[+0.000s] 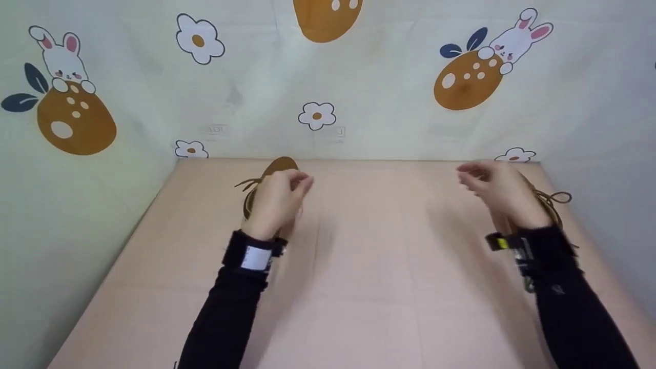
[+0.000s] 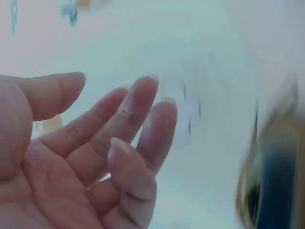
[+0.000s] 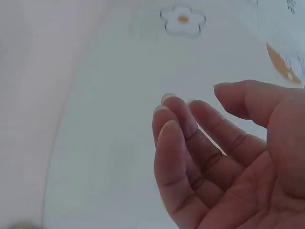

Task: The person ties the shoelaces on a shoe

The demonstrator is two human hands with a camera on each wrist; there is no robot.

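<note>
Above the left part of the table is my left hand (image 1: 279, 197), its fingers loosely bent with nothing between them. Partly hidden behind it is a brown lace-up shoe (image 1: 281, 165), with its toe and a lace showing. In the left wrist view that shoe (image 2: 281, 131) appears blurred at the right edge, apart from the fingers. Over on the right side, my right hand (image 1: 505, 192) hovers with relaxed fingers and holds nothing. A second brown lace-up shoe (image 1: 552, 207) shows past its wrist, mostly covered by the hand; a looped lace sticks out.
A pinkish table surface (image 1: 369, 256) stretches between the two arms. Pale cloth (image 1: 256, 102) printed with flowers and rabbits encloses the back and both sides. Dark sleeves and wrist straps cover the forearms.
</note>
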